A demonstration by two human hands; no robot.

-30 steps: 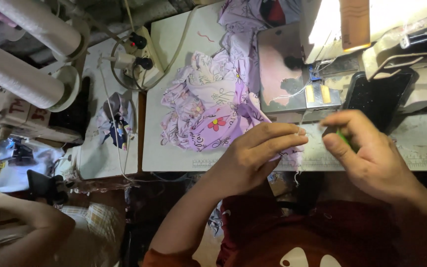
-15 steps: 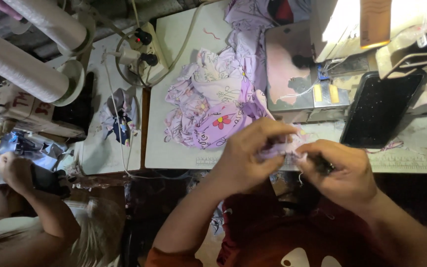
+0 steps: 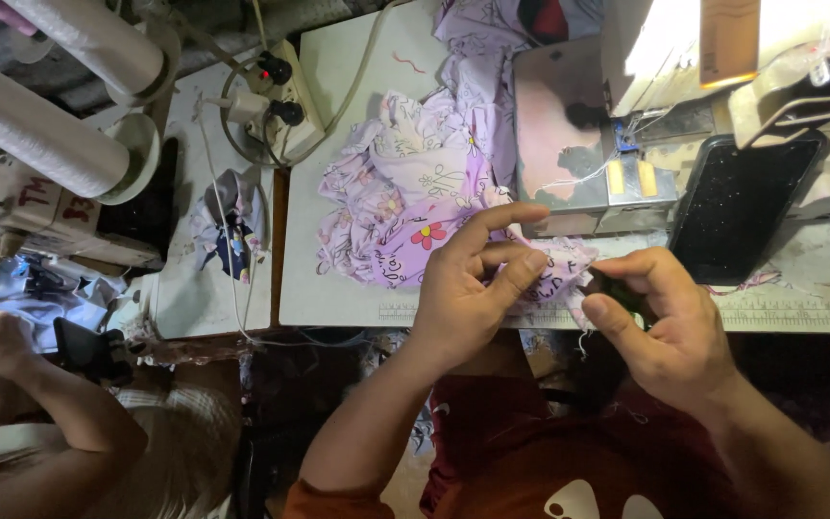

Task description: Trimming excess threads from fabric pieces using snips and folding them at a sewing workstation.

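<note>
At the desk's (image 3: 338,288) near edge my left hand (image 3: 468,288) pinches the soft, light purple cloth (image 3: 405,221) by its hem, best gripped there, while my right hand (image 3: 660,327) closes round a small dark tool (image 3: 617,293).

There is one camera, worn on my head, and it looks steeply down over my chest at the front edge of the tabletop (image 3: 338,288). The picture sits turned, so the far side of the tabletop runs along the top. My left hand (image 3: 463,288) and right hand (image 3: 665,327) fill the lower middle, close to the lens, with my forearms coming up from the bottom edge. The sewing machine (image 3: 684,58) lies just beyond them at the upper right. Off to the left the view takes in a second tabletop (image 3: 184,288) and another person's arm (image 3: 50,404) at the lower left corner. No other view shares the scene.
</note>
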